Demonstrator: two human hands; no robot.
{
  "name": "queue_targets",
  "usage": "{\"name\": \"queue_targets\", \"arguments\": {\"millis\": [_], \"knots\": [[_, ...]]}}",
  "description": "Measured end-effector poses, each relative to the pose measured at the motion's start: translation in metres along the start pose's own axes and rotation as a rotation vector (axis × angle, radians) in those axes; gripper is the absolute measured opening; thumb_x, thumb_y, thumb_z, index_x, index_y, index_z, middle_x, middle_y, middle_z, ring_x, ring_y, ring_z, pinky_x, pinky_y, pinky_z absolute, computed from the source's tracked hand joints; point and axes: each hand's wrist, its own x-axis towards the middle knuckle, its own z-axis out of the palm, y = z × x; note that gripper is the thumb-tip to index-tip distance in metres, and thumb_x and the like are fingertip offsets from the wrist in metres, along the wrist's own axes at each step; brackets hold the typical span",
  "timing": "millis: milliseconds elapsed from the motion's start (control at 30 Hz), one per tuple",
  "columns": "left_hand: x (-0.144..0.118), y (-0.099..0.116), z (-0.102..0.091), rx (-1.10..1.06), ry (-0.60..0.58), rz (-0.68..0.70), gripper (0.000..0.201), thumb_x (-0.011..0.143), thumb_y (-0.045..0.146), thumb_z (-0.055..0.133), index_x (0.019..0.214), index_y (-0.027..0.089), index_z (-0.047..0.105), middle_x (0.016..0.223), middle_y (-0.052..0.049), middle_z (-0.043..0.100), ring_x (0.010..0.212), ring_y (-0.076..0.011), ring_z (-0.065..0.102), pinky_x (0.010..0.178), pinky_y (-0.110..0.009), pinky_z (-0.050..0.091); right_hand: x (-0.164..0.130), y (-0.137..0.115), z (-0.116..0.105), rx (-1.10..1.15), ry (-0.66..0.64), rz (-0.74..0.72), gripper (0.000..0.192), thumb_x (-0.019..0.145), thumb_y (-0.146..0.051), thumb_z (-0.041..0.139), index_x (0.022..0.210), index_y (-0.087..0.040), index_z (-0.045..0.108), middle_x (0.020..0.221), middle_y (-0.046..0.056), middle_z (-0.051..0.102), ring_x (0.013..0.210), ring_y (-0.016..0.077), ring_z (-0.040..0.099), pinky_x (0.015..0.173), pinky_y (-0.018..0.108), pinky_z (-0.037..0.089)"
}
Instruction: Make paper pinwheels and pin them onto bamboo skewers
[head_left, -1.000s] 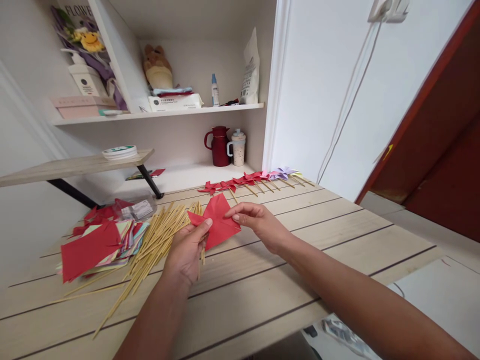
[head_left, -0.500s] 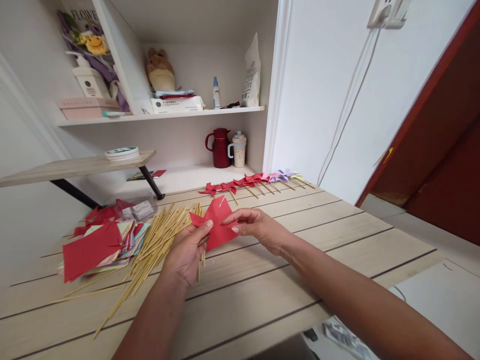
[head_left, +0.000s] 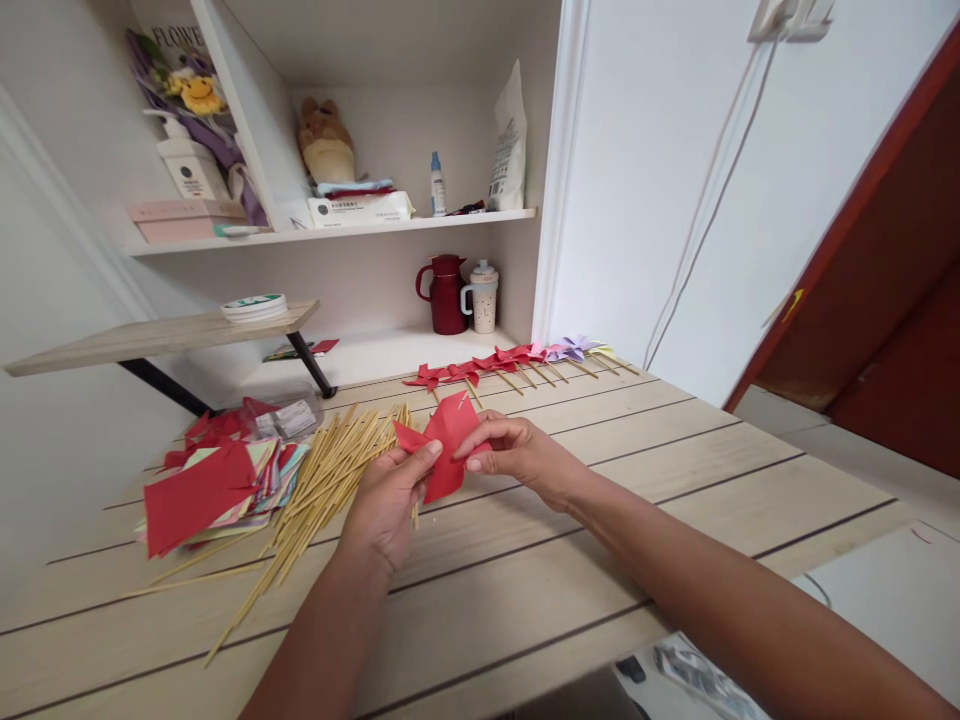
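Observation:
Between my two hands is a red paper pinwheel (head_left: 450,432), held above the table with some of its corners bent inward. My left hand (head_left: 386,495) pinches its left side, thumb on top. The fingers of my right hand (head_left: 517,455) are closed on its right side, with the index finger near the middle. Just left of my left hand lies a heap of thin wooden sticks (head_left: 319,500). Farther left is a stack of coloured paper sheets (head_left: 199,495) with red ones on top. What lies under the pinwheel is hidden.
A row of finished-looking pinwheels on sticks (head_left: 517,357) lies along the table's back edge. A clear plastic box (head_left: 296,415) sits behind the paper stack, below a small raised shelf (head_left: 172,335). A dark red jug (head_left: 448,295) and a cup (head_left: 484,300) stand at the back.
My right fingers have drawn the right corner of the paper inward, so that side is now more folded. The whole view has shifted slightly, moving the scene to the right.

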Motion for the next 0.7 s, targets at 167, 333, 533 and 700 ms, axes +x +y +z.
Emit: {"name": "queue_targets", "arguments": {"millis": [167,333,533,700], "knots": [[-0.0015,-0.0019,0.0010,0.045,-0.042,0.048,0.044,0.057,0.035,0.094,0.090,0.011,0.079,0.085,-0.011,0.079,0.077,-0.0186,0.071,0.078,-0.029,0.054,0.0014,0.0019,0.0026,-0.009,0.066,-0.008,0.016,0.067,-0.035,0.088,0.073,-0.023,0.079,0.089,0.001,0.066,0.082,0.0171,0.057,0.081,0.032,0.045],[-0.0024,-0.0024,0.0028,0.040,-0.039,0.055,0.044,0.055,0.035,0.095,0.089,0.011,0.080,0.082,-0.010,0.079,0.079,-0.0202,0.072,0.083,-0.032,0.054,0.0011,0.0022,0.0053,-0.012,0.092,0.014,0.016,0.068,-0.035,0.087,0.070,-0.022,0.077,0.084,0.001,0.066,0.079,0.0168,0.057,0.080,0.033,0.044],[-0.0019,-0.0028,0.0037,0.043,-0.025,0.059,0.041,0.054,0.034,0.095,0.085,0.012,0.080,0.080,-0.010,0.079,0.076,-0.0200,0.072,0.080,-0.031,0.055,0.0013,0.0040,0.0074,-0.023,0.114,0.007,0.016,0.068,-0.035,0.086,0.070,-0.022,0.076,0.085,0.001,0.065,0.082,0.0177,0.057,0.082,0.033,0.044],[-0.0010,-0.0041,0.0027,0.034,-0.010,0.046,0.043,0.053,0.034,0.095,0.087,0.012,0.080,0.084,-0.010,0.079,0.077,-0.0180,0.071,0.077,-0.028,0.054,0.0016,0.0037,0.0086,-0.034,0.151,-0.038,0.015,0.070,-0.034,0.085,0.069,-0.022,0.076,0.090,0.001,0.062,0.088,0.0187,0.057,0.089,0.035,0.042]]}}
